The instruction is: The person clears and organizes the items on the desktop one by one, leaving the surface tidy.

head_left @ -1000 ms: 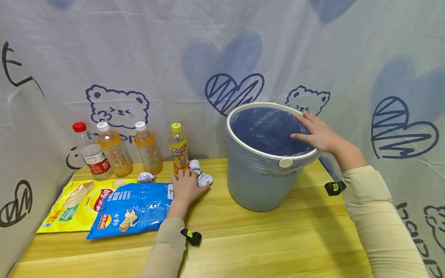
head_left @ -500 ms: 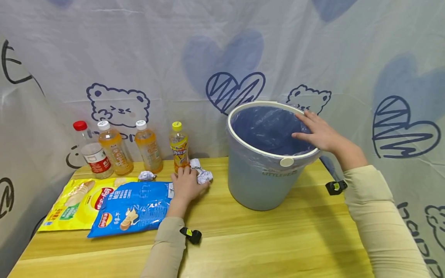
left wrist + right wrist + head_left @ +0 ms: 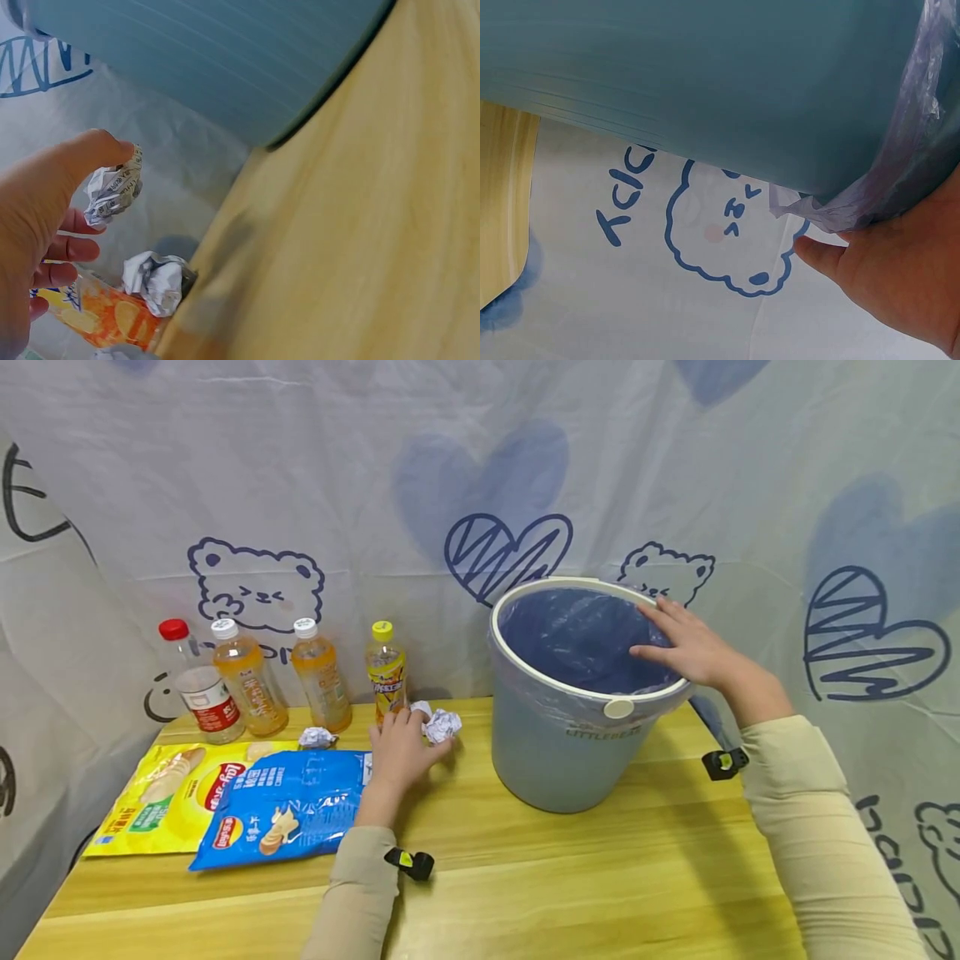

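In the left wrist view, my left hand (image 3: 34, 217) pinches a crumpled paper ball (image 3: 116, 187) between thumb and forefinger, raised above the table. A second paper ball (image 3: 156, 283) lies under it, beside a yellow-capped drink bottle (image 3: 386, 672). My other fingers overlap the lower part of that bottle in the head view. Over on the right, my right hand (image 3: 693, 647) rests on the rim of a lined blue-grey trash bin (image 3: 562, 760), fingers spread. From the right wrist view, the bag's edge (image 3: 832, 214) hangs down by that hand.
Left of the left hand lie a blue chip bag (image 3: 300, 810) and a yellow chip bag (image 3: 161, 793). Behind them stand a red-capped bottle (image 3: 210, 702) and two white-capped bottles, with another paper ball (image 3: 317, 737) in front. A printed curtain (image 3: 360, 485) hangs behind the table.
The paper ball at my left thumb has risen slightly, away from the other one. My left hand has shifted a little upward. The right hand stays on the bin rim.
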Demonstrator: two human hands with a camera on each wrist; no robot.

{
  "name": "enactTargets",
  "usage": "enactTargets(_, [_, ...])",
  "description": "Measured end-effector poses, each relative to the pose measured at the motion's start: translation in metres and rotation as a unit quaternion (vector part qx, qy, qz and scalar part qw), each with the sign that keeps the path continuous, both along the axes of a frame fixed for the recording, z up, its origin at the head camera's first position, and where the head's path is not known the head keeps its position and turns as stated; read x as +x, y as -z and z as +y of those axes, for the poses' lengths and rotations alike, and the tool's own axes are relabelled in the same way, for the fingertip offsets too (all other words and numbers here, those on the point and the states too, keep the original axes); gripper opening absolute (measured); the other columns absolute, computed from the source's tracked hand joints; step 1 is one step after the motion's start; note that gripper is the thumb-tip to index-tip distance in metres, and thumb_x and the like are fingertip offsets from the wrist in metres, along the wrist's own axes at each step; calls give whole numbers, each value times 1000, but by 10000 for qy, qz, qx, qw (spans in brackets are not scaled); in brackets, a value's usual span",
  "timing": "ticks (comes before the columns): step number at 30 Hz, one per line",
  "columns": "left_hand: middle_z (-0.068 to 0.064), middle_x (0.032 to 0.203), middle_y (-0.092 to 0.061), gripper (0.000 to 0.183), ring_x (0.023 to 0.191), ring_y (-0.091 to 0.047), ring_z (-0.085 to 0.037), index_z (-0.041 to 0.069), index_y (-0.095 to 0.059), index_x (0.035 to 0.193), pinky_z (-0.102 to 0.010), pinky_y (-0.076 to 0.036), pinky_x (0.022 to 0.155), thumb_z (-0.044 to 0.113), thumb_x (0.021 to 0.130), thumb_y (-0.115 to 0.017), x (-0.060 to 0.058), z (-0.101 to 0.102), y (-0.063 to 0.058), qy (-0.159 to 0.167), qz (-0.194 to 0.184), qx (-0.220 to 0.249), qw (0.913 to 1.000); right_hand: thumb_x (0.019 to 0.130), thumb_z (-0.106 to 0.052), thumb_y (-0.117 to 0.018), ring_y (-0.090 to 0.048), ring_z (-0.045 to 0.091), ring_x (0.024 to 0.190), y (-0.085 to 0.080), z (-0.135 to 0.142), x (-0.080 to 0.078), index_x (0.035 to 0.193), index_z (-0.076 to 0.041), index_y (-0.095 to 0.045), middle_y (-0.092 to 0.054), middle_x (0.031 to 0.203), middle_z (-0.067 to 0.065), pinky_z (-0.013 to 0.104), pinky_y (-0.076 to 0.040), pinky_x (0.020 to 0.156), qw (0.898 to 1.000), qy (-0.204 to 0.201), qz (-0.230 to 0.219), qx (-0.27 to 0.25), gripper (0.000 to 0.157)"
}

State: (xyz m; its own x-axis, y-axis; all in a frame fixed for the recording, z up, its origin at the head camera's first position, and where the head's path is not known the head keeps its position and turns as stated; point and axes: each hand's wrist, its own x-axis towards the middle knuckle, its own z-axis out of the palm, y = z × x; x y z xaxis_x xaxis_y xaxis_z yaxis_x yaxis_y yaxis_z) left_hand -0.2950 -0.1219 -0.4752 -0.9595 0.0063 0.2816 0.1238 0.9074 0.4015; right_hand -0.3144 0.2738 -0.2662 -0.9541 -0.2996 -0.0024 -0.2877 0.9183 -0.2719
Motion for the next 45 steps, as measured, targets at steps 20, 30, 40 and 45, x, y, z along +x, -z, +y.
enactTargets(20, [-10, 112, -62, 59, 105, -48, -31, 11, -62, 111, -49, -30, 86, 60, 80, -67, 15, -12, -36, 36, 961, 250, 9951, 97, -49, -48, 4, 46, 149, -2, -4, 0, 157, -12, -11, 3, 163, 23, 68, -3, 115, 10000, -42, 25, -6, 80])
enactTargets(30, [-10, 104, -61, 56, 100, -48, -32, 10, -64, 109, -49, -29, 80, 57, 80, -69, 26, -13, -55, 173, 1604, 213, 9867, 96, -52, -47, 5, 48, 149, -3, -3, 1, 157, -11, -10, 4, 162, 25, 68, -2, 114, 10000, -35, -11, 48, 82])
enactTargets(40, [-9, 103, -61, 55, 93, -45, -31, 10, -63, 108, -47, -26, 76, 58, 81, -69, 30, -18, -79, 333, 1988, -88, 9794, 97, -59, -41, 7, 47, 149, -1, -2, 1, 158, -15, -8, 8, 162, 23, 69, -1, 114, 9998, 22, -107, 155, 82])
enactTargets(45, [-9, 103, -61, 55, 91, -46, -31, 11, -63, 107, -47, -26, 77, 58, 81, -69, 29, -23, -92, 429, 2171, -182, 9750, 97, -59, -41, 8, 46, 149, -1, -2, 1, 158, -15, -7, 9, 162, 23, 69, -1, 114, 9998, 5, -110, 146, 82])
